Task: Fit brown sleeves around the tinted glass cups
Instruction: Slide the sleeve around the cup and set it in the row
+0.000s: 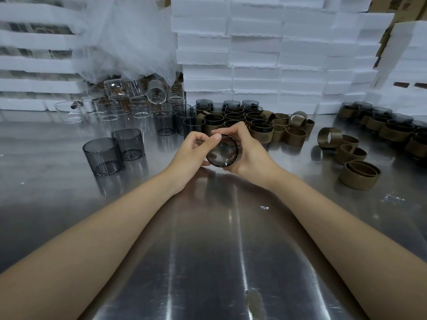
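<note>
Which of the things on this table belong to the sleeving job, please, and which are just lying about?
Job: held tinted cup, gripped by left hand and right hand; bare tinted cups; loose brown sleeves; sleeved cups.
Lying about: clear glasses; white foam blocks; plastic wrap.

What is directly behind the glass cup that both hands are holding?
Behind the cup, held by the left hand and right hand, stand rows of sleeved tinted cups before white foam blocks. The hands cover the nearest row's lower parts.
</note>
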### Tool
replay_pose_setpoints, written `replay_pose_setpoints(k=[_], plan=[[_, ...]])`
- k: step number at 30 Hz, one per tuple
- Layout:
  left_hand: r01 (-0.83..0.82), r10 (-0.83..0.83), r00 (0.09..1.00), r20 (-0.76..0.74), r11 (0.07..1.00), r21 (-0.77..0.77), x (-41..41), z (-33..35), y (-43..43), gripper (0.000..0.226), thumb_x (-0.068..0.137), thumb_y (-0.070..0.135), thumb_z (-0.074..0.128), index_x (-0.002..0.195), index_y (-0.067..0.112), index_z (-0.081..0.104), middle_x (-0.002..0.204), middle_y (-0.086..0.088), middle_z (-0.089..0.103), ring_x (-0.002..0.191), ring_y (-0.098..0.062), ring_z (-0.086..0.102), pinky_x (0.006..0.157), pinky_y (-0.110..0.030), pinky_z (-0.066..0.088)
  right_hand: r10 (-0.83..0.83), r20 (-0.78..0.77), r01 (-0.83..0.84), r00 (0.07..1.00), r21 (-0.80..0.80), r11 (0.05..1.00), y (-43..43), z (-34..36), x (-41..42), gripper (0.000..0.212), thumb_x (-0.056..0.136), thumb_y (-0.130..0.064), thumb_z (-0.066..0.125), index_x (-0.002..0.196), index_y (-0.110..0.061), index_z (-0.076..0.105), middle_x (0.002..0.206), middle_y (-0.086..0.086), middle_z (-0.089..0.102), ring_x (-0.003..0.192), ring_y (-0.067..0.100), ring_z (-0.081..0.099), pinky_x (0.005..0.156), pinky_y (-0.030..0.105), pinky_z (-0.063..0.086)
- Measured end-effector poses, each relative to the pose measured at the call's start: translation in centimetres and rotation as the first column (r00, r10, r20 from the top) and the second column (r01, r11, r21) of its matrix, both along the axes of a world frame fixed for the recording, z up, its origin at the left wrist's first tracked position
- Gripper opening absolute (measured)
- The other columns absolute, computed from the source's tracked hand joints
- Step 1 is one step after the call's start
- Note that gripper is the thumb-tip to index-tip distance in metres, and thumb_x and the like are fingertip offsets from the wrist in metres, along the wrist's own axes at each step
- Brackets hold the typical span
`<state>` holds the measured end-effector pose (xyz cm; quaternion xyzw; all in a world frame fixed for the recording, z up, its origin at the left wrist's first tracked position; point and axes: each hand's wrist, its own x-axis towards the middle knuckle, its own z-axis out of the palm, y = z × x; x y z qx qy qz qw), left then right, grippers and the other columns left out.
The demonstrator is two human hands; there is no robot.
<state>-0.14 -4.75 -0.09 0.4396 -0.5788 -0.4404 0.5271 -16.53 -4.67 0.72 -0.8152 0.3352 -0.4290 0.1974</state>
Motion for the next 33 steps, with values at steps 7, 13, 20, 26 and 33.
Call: replay_pose_setpoints(k=[7,13,20,26,33], plan=[[-0.024,0.024,0.999,0.031,1.0,0.004,-0.2,0.0,0.1,0.03,0.086,0.041,0.07,0.095,0.018,0.053,0.095,-0.006,0.062,0.097,-0.027,0.065,0.093,-0.044,0.05,-0.011,-0.048,0.01,0.999,-0.022,1.0,-0.2,-0.2,-0.1,0.056,0.076,-0.011,0.081,0.123,-0.017,0.051,0.127,-0.002,0.058,0.117,0.009,0.058,0.099,0.033,0.049],[-0.016,0.016,0.999,0.049,1.0,0.013,-0.4,0.1,0.3,0.028,0.087,0.033,0.07,0.097,0.017,0.051,0.098,-0.01,0.065,0.088,-0.016,0.062,0.081,-0.029,0.05,-0.065,-0.117,0.06,0.991,-0.047,0.997,-0.5,-0.4,0.0,0.057,0.075,-0.006,0.079,0.123,-0.019,0.051,0.126,-0.005,0.058,0.116,0.017,0.056,0.098,0.04,0.048],[-0.027,0.03,0.981,0.189,1.0,-0.015,-0.5,-0.1,0.2,0.042,0.082,0.034,0.076,0.107,0.018,0.047,0.099,0.004,0.058,0.086,-0.006,0.058,0.069,-0.013,0.045,-0.075,-0.118,0.077,0.99,0.01,0.997,-0.3,-0.1,0.1,0.056,0.071,0.004,0.071,0.12,-0.014,0.052,0.12,-0.003,0.06,0.111,0.018,0.057,0.094,0.033,0.048],[-0.003,0.02,0.955,0.296,0.998,-0.058,-0.2,-0.6,0.1,0.058,0.073,0.037,0.084,0.114,0.024,0.044,0.106,0.01,0.06,0.095,-0.002,0.061,0.082,-0.018,0.048,-0.074,0.055,0.065,0.996,0.151,0.986,-0.3,-0.5,0.5,0.057,0.068,0.007,0.078,0.111,-0.011,0.044,0.115,0.005,0.063,0.1,0.013,0.063,0.086,0.021,0.049],[-0.006,0.048,0.941,0.334,0.992,-0.126,-0.3,-0.5,0.3,0.054,0.074,0.032,0.084,0.12,0.03,0.055,0.11,0.017,0.065,0.1,0.003,0.062,0.088,-0.014,0.045,-0.132,0.249,0.045,0.959,0.326,0.944,-1.2,-0.9,0.2,0.069,0.059,0.014,0.083,0.104,-0.021,0.044,0.115,0.011,0.062,0.099,0.016,0.062,0.083,0.02,0.051]])
